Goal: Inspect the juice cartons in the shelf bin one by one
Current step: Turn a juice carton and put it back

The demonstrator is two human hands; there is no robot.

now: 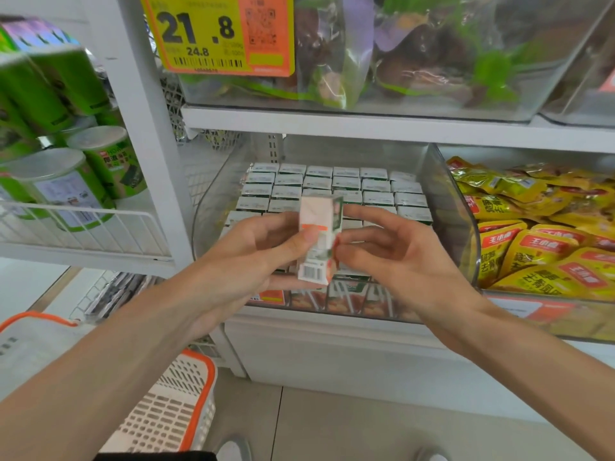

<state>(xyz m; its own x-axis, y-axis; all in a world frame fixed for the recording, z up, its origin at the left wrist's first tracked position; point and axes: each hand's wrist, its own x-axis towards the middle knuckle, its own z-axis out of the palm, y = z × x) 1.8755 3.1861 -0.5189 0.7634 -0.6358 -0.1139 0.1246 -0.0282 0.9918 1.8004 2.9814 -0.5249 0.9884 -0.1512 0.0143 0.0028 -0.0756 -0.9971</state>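
**In front of the shelf bin, one carton held in two hands**

Above the bin's front edge, the left hand (263, 251) grips a juice carton (319, 237) upright, thumb pressed on its front face. The right hand (396, 261) pinches the carton's right edge with curled fingers. Behind them stands the clear shelf bin (446, 211), packed with rows of cartons (346, 191) – tops up. To its right lie yellow snack packets (532, 227); to its left stand green canisters (100, 161).
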